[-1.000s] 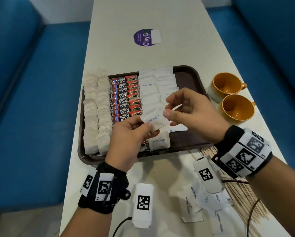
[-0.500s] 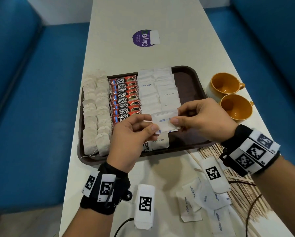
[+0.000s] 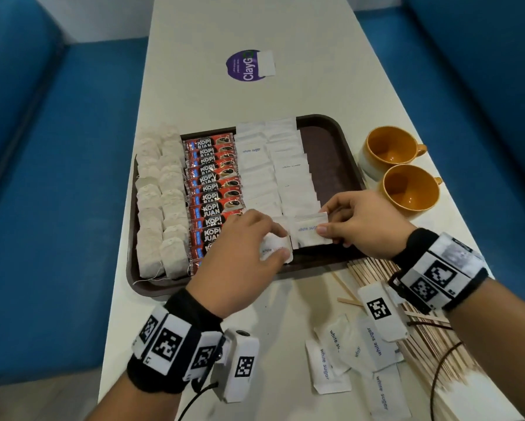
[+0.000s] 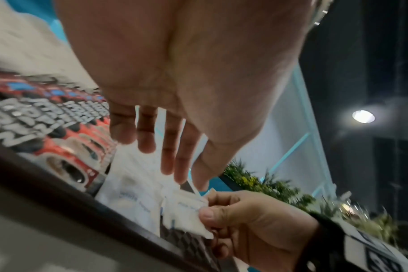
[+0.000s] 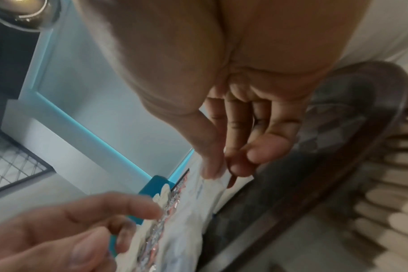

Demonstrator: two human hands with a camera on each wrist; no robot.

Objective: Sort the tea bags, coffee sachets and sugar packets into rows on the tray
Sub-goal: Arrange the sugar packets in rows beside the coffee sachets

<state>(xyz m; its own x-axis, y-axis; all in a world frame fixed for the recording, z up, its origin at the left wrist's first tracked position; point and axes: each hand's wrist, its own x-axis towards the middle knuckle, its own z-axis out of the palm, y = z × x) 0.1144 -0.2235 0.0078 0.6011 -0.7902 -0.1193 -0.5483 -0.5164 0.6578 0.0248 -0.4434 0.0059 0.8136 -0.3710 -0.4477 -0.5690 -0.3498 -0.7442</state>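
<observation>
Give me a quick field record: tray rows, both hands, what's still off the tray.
tray: brown, on white table
tea bags: left rows
coffee sachets: middle row
sugar rows: right of coffee
right hand: pinches sugar packet at near end
left hand: holds another packet
loose sugar packets: on table, unsorted

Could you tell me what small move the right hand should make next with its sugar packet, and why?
Probably lower the sugar packet flat and let go: the right hand pinches it at the near end of the right-hand sugar row on the tray.
</observation>
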